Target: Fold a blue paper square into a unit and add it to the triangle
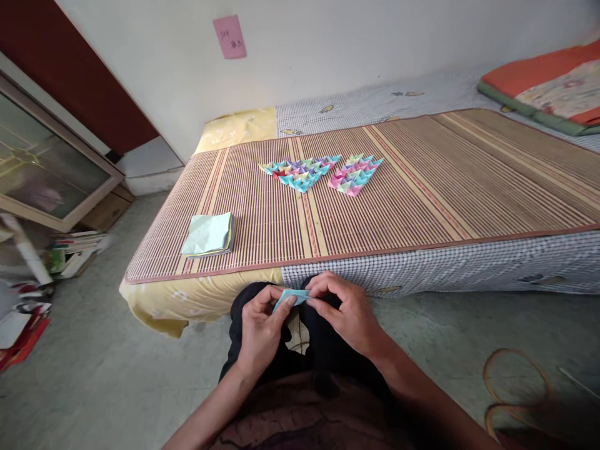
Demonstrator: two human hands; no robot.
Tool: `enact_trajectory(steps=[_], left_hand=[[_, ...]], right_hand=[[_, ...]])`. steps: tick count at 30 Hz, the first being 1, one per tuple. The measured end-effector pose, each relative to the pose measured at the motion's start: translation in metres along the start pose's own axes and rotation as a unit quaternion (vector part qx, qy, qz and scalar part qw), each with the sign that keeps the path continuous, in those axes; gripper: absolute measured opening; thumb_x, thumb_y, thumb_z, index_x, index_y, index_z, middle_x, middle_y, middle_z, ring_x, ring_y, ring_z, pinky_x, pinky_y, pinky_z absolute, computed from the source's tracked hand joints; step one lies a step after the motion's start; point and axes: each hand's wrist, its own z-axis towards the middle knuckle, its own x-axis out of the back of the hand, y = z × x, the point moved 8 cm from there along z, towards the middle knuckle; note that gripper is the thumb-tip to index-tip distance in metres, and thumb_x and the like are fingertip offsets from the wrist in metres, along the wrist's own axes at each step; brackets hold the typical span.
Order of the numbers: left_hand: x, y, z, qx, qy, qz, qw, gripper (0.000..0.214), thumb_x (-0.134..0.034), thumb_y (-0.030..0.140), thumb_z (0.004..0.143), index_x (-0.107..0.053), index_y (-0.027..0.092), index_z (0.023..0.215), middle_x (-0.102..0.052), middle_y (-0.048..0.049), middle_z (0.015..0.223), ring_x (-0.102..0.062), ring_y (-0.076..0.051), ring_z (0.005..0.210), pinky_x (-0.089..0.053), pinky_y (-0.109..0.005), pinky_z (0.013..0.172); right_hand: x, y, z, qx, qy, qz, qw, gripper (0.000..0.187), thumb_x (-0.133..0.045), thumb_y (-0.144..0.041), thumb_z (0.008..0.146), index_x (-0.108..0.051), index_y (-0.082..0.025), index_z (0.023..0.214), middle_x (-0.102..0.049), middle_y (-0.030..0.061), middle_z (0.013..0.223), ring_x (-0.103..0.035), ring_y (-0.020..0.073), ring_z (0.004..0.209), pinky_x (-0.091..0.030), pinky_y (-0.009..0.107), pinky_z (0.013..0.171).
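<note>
Both hands pinch a small light-blue folded paper (290,297) over my lap, in front of the bed's near edge. My left hand (260,325) grips its left end with thumb and fingers closed. My right hand (345,312) presses its right end, fingers curled. On the bamboo mat (422,200) ahead lie two triangular clusters of folded paper pieces: a mostly blue and purple cluster (300,171) and a pink and green cluster (354,175). A stack of square coloured paper sheets (209,235) with a pale green top sheet rests on the mat's near left corner.
The bed (469,269) has a checked sheet and a yellow cover at its left end. Folded orange and green bedding (548,87) sits at the far right. A pink note (229,36) hangs on the wall. Books and clutter (70,250) lie on the floor at left, a woven hoop (515,387) at right.
</note>
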Motion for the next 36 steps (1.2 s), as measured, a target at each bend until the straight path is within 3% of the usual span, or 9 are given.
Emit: enact_trajectory(steps=[5,25,28,31,36], left_hand=[[-0.002,-0.012,0.001,0.056,-0.006,-0.069,0.996,0.023,-0.084,0.034,0.084,-0.068,0.020,0.075,-0.068,0.0014,0.071,-0.056,-0.012,0.065,-0.045,-0.023,0.065],[-0.011,-0.010,0.003,0.093,-0.044,-0.118,0.988,0.025,-0.086,0.035,0.081,-0.069,0.018,0.071,-0.071,-0.0004,0.069,-0.062,-0.014,0.063,-0.050,-0.025,0.067],[-0.016,-0.012,0.004,0.110,-0.054,-0.168,0.978,0.027,-0.087,0.035,0.079,-0.067,0.019,0.069,-0.069,0.0002,0.065,-0.063,-0.015,0.063,-0.050,-0.026,0.069],[-0.020,-0.015,0.004,0.136,-0.054,-0.200,0.969,0.030,-0.089,0.034,0.076,-0.065,0.018,0.067,-0.070,-0.0009,0.066,-0.062,-0.015,0.064,-0.049,-0.026,0.069],[-0.022,-0.017,0.003,0.142,-0.051,-0.216,0.965,0.032,-0.090,0.034,0.074,-0.064,0.018,0.066,-0.067,0.0001,0.064,-0.058,-0.013,0.063,-0.047,-0.024,0.067]], right_hand=[[0.000,-0.001,-0.001,-0.009,-0.012,-0.009,1.000,0.014,-0.068,-0.011,0.093,-0.066,-0.023,0.085,-0.069,-0.0004,0.086,-0.067,0.0164,0.081,-0.052,0.029,0.076],[-0.003,0.014,-0.003,-0.088,0.000,0.025,0.996,0.013,-0.067,-0.026,0.092,-0.061,-0.022,0.081,-0.065,-0.0001,0.077,-0.063,0.0164,0.071,-0.051,0.030,0.065],[-0.004,0.018,-0.004,-0.112,-0.008,0.078,0.991,0.009,-0.069,-0.028,0.091,-0.063,-0.022,0.093,-0.065,-0.0011,0.079,-0.065,0.0156,0.070,-0.051,0.028,0.063],[-0.009,0.021,-0.004,-0.143,-0.040,0.136,0.979,0.019,-0.072,-0.029,0.091,-0.065,-0.021,0.107,-0.072,0.0008,0.084,-0.070,0.0175,0.077,-0.054,0.029,0.067],[-0.014,0.023,-0.005,-0.170,-0.064,0.161,0.970,0.014,-0.076,-0.032,0.088,-0.070,-0.019,0.088,-0.076,0.0037,0.084,-0.072,0.0188,0.079,-0.056,0.030,0.072]])
